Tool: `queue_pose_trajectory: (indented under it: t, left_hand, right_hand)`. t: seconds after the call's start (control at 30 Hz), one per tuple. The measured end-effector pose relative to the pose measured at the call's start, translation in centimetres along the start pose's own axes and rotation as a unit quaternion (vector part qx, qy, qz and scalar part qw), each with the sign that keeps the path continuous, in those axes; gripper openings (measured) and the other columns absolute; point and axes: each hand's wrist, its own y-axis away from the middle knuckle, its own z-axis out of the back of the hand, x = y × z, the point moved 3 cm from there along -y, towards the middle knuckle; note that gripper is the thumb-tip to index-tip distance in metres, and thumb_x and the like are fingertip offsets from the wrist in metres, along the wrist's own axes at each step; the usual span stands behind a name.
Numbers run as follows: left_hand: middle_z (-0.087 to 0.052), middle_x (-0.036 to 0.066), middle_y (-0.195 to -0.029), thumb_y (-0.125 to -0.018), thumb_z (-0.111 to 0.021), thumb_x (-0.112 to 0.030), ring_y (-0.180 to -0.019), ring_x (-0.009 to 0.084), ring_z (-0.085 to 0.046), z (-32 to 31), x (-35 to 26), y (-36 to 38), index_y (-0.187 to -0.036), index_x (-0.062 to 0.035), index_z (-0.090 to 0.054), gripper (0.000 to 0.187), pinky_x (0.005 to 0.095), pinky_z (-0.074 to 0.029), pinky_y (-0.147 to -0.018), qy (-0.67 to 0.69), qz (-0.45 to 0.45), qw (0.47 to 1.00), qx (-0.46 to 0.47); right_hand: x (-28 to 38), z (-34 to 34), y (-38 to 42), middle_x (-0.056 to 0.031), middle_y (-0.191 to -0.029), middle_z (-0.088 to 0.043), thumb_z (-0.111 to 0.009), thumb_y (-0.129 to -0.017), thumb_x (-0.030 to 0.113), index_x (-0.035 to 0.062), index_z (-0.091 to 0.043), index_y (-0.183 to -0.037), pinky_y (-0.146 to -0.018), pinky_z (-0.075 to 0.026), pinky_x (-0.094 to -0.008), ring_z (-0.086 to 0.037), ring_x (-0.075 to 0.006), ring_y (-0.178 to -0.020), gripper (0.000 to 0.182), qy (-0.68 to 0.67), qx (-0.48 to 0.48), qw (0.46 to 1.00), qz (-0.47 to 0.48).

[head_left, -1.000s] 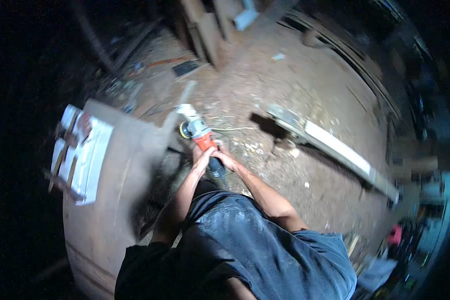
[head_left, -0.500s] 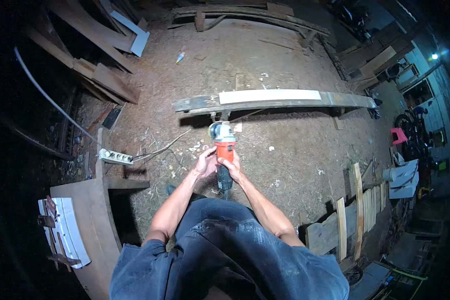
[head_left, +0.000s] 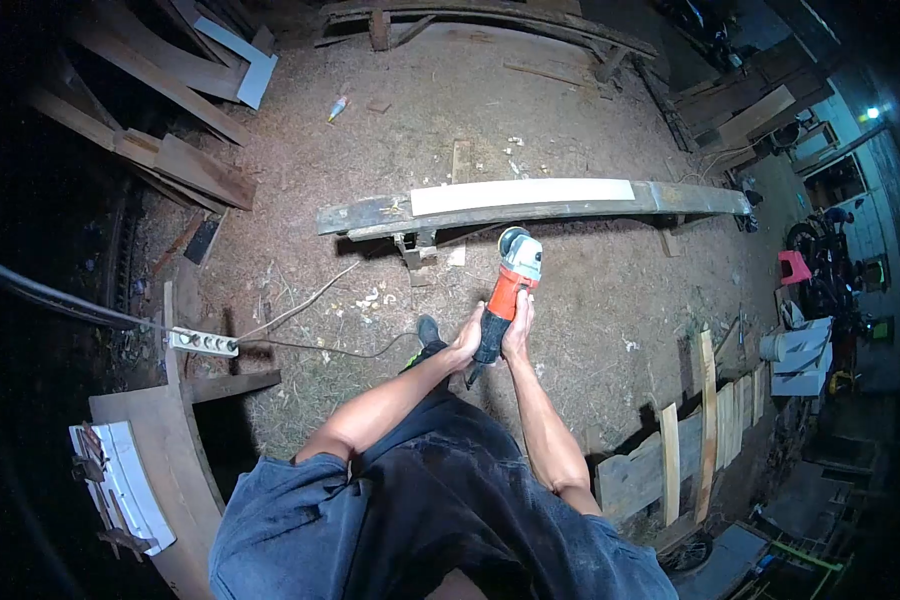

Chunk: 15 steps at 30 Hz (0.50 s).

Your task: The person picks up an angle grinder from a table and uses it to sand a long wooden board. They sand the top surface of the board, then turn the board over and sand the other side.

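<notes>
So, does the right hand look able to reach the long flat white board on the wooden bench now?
Probably not: the right hand is on the red-black power tool, whose grey head shows between it and the white board.

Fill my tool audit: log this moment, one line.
left grip: on power tool; right grip: on power tool; white board: on bench

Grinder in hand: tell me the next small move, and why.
Probably ease the grinder toward the white board: the left hand and right hand both hold it, and its head points that way, not yet over the board.
</notes>
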Motion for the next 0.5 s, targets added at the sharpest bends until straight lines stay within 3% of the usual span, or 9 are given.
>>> queue_pose_trajectory:
  t: [0.03,0.13,0.17,0.23,0.33,0.47,0.5]
  left_hand:
    - [-0.062,0.006,-0.083,-0.099,-0.024,-0.050,-0.068,0.0147,-0.060,0.6,0.4,-2.0,-0.108,-0.0091,-0.060,0.055,0.0272,-0.050,-0.061,-0.006,-0.023,0.997,-0.067]
    - [-0.063,0.008,-0.092,-0.099,-0.026,-0.049,-0.078,0.0134,-0.058,1.2,-0.3,-5.9,-0.113,-0.0079,-0.059,0.054,0.0291,-0.049,-0.072,-0.021,-0.035,0.995,-0.093]
    - [-0.064,0.009,-0.090,-0.097,-0.027,-0.049,-0.076,0.0160,-0.060,0.5,-1.9,-5.2,-0.112,-0.0068,-0.057,0.054,0.0320,-0.051,-0.070,-0.005,0.027,1.000,0.008]
    - [-0.064,0.009,-0.089,-0.097,-0.026,-0.049,-0.075,0.0161,-0.060,1.3,-2.1,-7.5,-0.111,-0.0068,-0.058,0.054,0.0320,-0.051,-0.068,0.000,0.016,1.000,-0.003]
    - [-0.063,0.009,-0.086,-0.097,-0.026,-0.049,-0.071,0.0165,-0.059,2.1,-2.1,-12.3,-0.109,-0.0065,-0.058,0.054,0.0322,-0.050,-0.064,0.001,-0.009,0.999,-0.037]
    - [-0.063,0.008,-0.082,-0.097,-0.025,-0.049,-0.066,0.0169,-0.059,3.3,-0.8,-16.0,-0.106,-0.0062,-0.058,0.054,0.0324,-0.050,-0.059,0.001,-0.029,0.995,-0.100]
    - [-0.063,0.008,-0.081,-0.097,-0.024,-0.048,-0.065,0.0170,-0.059,2.8,0.1,-16.9,-0.105,-0.0062,-0.058,0.055,0.0324,-0.050,-0.058,-0.001,-0.037,0.993,-0.116]
  right_hand:
    - [0.4,-0.4,-0.9,-0.0132,-0.108,-0.058,-0.037,-0.098,0.040,-0.0021,-0.054,-0.115,-0.088,-0.040,-0.0355,-0.055,-0.0220,-0.099,0.048,0.004,0.001,1.000,-0.003]
    - [-0.2,-0.6,-3.7,-0.0117,-0.108,-0.058,-0.039,-0.097,0.038,-0.0023,-0.054,-0.114,-0.089,-0.040,-0.0358,-0.054,-0.0221,-0.100,0.046,0.010,-0.019,1.000,-0.008]
    - [-1.5,-0.3,-5.1,-0.0111,-0.108,-0.058,-0.040,-0.096,0.039,-0.0018,-0.054,-0.114,-0.089,-0.040,-0.0353,-0.054,-0.0214,-0.099,0.046,-0.012,-0.008,0.999,-0.044]
    - [-2.5,-0.6,-7.5,-0.0102,-0.106,-0.058,-0.042,-0.095,0.042,-0.0001,-0.054,-0.113,-0.088,-0.041,-0.0335,-0.054,-0.0186,-0.097,0.047,-0.105,0.030,0.982,-0.153]
    - [-3.2,-1.1,-10.6,-0.0109,-0.105,-0.058,-0.043,-0.095,0.044,-0.0001,-0.054,-0.113,-0.087,-0.042,-0.0325,-0.055,-0.0176,-0.096,0.049,-0.161,0.011,0.967,-0.196]
    - [-1.7,-2.0,-12.7,-0.0121,-0.105,-0.058,-0.043,-0.095,0.045,-0.0009,-0.054,-0.113,-0.088,-0.041,-0.0329,-0.055,-0.0195,-0.098,0.051,-0.120,0.014,0.969,-0.215]
    - [-2.9,-1.7,-13.7,-0.0096,-0.098,-0.059,-0.044,-0.093,0.049,0.0009,-0.054,-0.111,-0.083,-0.044,-0.0327,-0.057,-0.0184,-0.089,0.052,-0.056,-0.015,0.986,-0.156]
